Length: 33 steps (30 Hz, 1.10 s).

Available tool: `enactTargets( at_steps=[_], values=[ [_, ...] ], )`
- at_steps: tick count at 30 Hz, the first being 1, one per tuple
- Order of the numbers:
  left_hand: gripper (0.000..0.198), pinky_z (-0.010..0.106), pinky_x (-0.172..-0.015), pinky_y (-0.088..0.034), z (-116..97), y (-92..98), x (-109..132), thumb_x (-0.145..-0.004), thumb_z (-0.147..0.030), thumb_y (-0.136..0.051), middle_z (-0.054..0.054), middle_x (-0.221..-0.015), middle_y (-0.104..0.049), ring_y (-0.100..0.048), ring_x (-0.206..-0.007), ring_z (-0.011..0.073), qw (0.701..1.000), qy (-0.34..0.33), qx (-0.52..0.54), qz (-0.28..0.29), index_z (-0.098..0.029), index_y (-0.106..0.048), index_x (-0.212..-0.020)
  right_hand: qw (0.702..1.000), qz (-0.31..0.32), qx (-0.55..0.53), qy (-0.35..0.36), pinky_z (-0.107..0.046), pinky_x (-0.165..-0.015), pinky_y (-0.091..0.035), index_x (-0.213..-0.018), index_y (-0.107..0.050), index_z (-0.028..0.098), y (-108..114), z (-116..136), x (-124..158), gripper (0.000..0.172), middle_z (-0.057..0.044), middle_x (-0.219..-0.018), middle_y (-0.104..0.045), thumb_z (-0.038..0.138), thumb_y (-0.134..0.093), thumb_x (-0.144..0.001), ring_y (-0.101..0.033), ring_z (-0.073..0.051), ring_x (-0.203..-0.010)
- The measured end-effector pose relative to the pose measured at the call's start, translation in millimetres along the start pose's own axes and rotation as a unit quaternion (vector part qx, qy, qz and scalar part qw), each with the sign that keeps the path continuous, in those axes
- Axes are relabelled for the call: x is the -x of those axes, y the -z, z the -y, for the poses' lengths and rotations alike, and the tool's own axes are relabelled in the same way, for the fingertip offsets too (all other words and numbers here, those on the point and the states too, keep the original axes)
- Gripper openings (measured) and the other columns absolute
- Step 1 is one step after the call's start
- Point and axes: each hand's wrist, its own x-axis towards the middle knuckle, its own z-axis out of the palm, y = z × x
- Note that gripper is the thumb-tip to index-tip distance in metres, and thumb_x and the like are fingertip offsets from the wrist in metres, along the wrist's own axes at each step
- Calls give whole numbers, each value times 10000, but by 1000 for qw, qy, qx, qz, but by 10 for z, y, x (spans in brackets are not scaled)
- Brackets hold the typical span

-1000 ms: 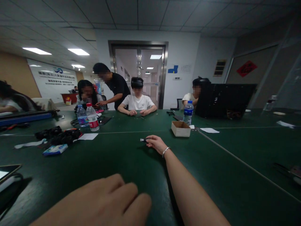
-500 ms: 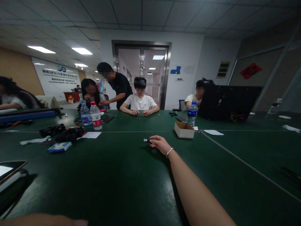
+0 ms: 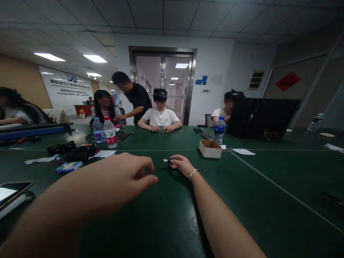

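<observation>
The right hand (image 3: 182, 166) pinches the stick (image 3: 166, 161) mid-bench (image 3: 161, 222); a light fingertip hold could let it twist or drop if the left hand (image 3: 126, 175), hovering left with fingers parted, seemingly empty, bumps it. One stick, one box (image 3: 209, 151), four bottles (image 3: 110, 135).

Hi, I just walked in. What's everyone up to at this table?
At the green table, the camera wearer's right hand holds a small dark stick with a metallic end. Their left hand hovers nearby, thumb and forefinger apart, with nothing visible between them. An open box sits beyond the right hand, near a blue-capped bottle. Across the table, a person in a white shirt sits with both hands on the tabletop.
</observation>
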Motion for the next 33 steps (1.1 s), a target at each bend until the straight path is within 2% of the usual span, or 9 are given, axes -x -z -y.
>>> enactTargets(
  at_steps=[2, 5, 8, 10, 12, 18, 26, 30, 33],
  values=[
    [309, 221, -561, -408, -136, -329, -417, -522, -437, -712, 9, -637, -608, -573, -584, 170, 990, -27, -20, 133, -211, -622, -710, 1000, 6, 1, 3, -119, -448, -473, -811, -609, 96, -2, 3, 7, 156, -27, -659, -617, 16, -627, -679, -583, -75, -504],
    [454, 239, -501, -411, -7, -959, -890, -553, -473, -693, 38, -640, -607, -558, -491, 172, 971, 26, -39, 236, -169, -602, -878, 1000, 15, 3, 8, -126, -474, -488, -818, -617, 103, -1, 3, 12, 177, -29, -685, -624, 27, -654, -662, -590, -78, -526],
    [538, 246, -484, -434, 290, -1504, -1118, -698, -583, -519, 87, -777, -622, -583, -518, 171, 969, 92, 22, 229, -166, -509, -1038, 1000, 22, 4, 7, -132, -490, -499, -825, -621, 109, 6, -7, 3, 196, -31, -698, -627, 40, -677, -651, -598, -86, -547],
    [489, 230, -495, -445, 436, -1754, -1166, -791, -578, -370, 103, -863, -615, -598, -554, 151, 969, 126, 95, 191, -168, -486, -1032, 1000, 27, 3, 5, -135, -495, -503, -830, -619, 109, 11, -15, -8, 202, -33, -712, -628, 39, -678, -649, -602, -89, -558],
    [440, 211, -497, -442, 510, -1919, -1162, -830, -540, -321, 88, -848, -613, -603, -578, 139, 971, 119, 132, 161, -167, -496, -984, 1000, 29, 2, 3, -136, -497, -505, -829, -618, 108, 15, -19, -15, 203, -33, -725, -629, 35, -674, -649, -604, -89, -562],
    [287, 176, -514, -421, 530, -2066, -1025, -845, -429, -402, 29, -767, -613, -592, -613, 109, 981, 7, 146, 124, -188, -541, -914, 999, 42, 8, 0, -139, -501, -510, -831, -625, 115, 9, 6, 9, 207, -25, -716, -633, 45, -688, -647, -592, -79, -549],
    [196, 166, -498, -454, 525, -2002, -966, -782, -236, -535, 46, -1009, -588, -582, -729, 120, 971, -52, 215, 87, -213, -538, -977, 999, 27, 15, -10, -131, -486, -508, -833, -620, 103, -6, 14, 15, 178, -32, -669, -636, 42, -665, -672, -603, -88, -534],
    [323, 163, -487, -446, 553, -2039, -1004, -775, -330, -558, 69, -1004, -588, -588, -725, 125, 965, -28, 249, 82, -197, -487, -1061, 1000, 24, 10, -4, -134, -478, -507, -814, -625, 104, -1, -4, 0, 146, -31, -660, -631, 68, -674, -681, -601, -88, -528],
    [308, 168, -502, -438, 577, -2062, -1031, -820, -409, -470, 68, -890, -615, -595, -723, 133, 966, 8, 240, 99, -168, -516, -1006, 1000, 25, 9, -7, -133, -471, -505, -806, -628, 106, 0, -14, -8, 153, -28, -672, -634, 68, -686, -670, -597, -85, -525]
  ],
)
